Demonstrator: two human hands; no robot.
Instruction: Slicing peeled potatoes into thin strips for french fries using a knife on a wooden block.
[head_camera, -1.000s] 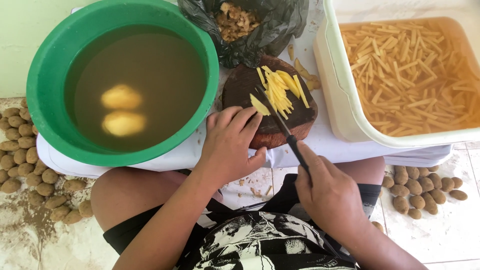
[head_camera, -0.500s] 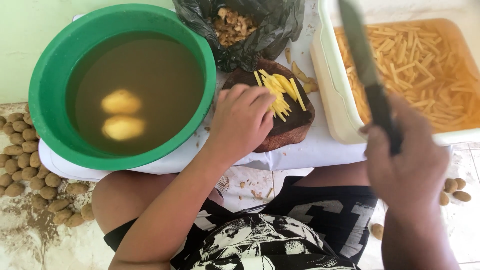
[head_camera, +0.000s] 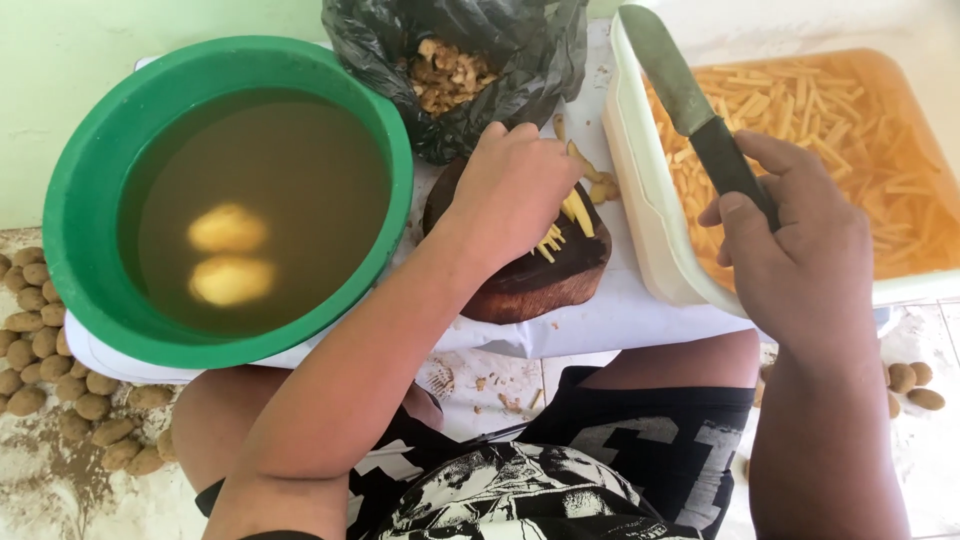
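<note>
My left hand (head_camera: 510, 190) lies over a pile of yellow potato sticks (head_camera: 568, 215) on a round dark wooden chopping board (head_camera: 535, 280), fingers closed around them. My right hand (head_camera: 790, 250) grips the black handle of a knife (head_camera: 680, 90), lifted off the board, its blade pointing up and left over the rim of a white tub (head_camera: 640, 200). The tub holds many cut potato sticks (head_camera: 850, 140) in orange-tinted water.
A green basin (head_camera: 70, 170) of murky water with two peeled potatoes (head_camera: 228, 255) sits at left. A black bag of peelings (head_camera: 450, 70) lies behind the board. Small unpeeled potatoes (head_camera: 50, 330) lie on the floor at left, with more potatoes (head_camera: 910, 385) at right.
The knife left the board and rose to the right over the tub. My left hand slid forward over the cut sticks and closed on them.
</note>
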